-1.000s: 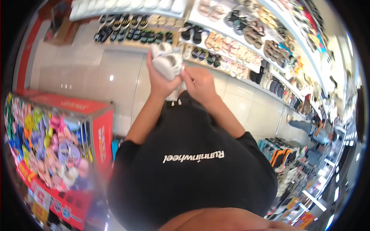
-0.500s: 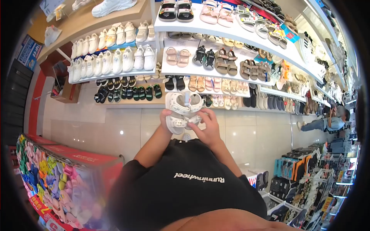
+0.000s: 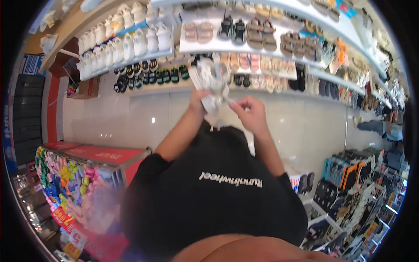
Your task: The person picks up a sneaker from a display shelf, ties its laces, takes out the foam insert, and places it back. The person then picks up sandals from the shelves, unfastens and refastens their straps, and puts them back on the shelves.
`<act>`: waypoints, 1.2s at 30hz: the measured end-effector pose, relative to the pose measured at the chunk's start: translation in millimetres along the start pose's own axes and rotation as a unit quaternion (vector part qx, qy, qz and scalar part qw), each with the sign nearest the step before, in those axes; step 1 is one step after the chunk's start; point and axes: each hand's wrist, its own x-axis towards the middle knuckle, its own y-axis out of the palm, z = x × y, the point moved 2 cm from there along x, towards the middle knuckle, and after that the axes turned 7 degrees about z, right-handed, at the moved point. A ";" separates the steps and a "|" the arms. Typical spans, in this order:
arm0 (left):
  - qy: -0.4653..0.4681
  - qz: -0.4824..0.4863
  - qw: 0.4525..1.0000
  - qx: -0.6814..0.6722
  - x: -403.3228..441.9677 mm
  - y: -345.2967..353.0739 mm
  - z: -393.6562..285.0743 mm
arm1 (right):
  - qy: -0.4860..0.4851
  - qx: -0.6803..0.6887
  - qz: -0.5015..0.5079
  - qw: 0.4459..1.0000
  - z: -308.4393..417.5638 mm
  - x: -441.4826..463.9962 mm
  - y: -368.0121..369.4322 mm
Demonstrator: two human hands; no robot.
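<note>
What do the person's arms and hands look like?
The black sleeves are short and loose, so the lower arms are uncovered. The left hand and right hand wear no gloves, and no watch shows.

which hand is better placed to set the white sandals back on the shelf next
Left, most likely. The left hand already grips the white sandals from the side, held toward the shelf. The right hand only has fingertips near their edge; blur hides whether they touch.
</note>
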 end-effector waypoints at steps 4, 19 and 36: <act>-0.007 0.052 0.998 -0.021 11.2 -14.7 -32.0 | -0.016 0.073 0.037 0.997 16.4 15.5 15.5; 0.017 0.122 0.944 -0.305 1.6 -52.8 -84.0 | 0.014 0.193 0.074 0.978 3.2 80.2 75.7; 0.063 -0.007 0.998 0.025 -12.2 -103.3 -149.3 | -0.009 0.096 0.279 0.955 64.7 112.5 174.5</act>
